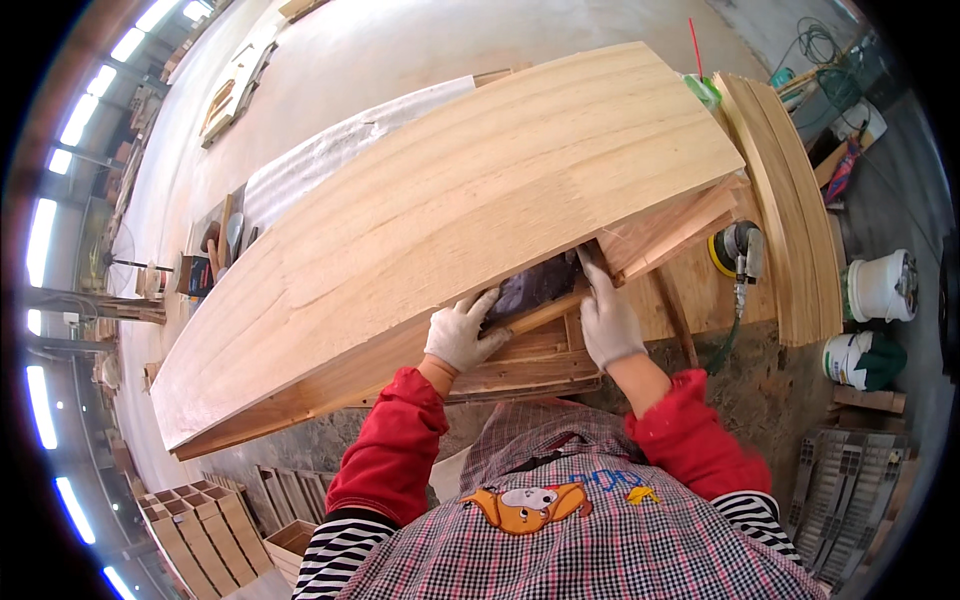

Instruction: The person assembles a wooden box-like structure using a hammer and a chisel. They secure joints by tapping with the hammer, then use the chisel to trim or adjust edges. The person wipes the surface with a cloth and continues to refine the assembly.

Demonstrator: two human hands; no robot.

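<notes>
A large pale wooden panel (420,230) lies tilted across the bench, its near edge raised over wooden pieces below. In the gap under that edge is a dark, glossy, sheet-like piece (538,290), partly hidden by the panel. My gloved left hand (462,332) has its thumb and fingers closed about the left end of this dark piece, beside the panel's edge. My gloved right hand (608,318) is closed at the other end, fingers along a narrow dark strip (590,262). Whether strip and sheet are one thing, I cannot tell.
To the right lie a round sander (738,250) with a hose and a stack of long boards (785,220). White buckets (880,285) stand beyond them. Hand tools (222,245) lie past the panel at left. Wooden boxes (205,535) sit at lower left.
</notes>
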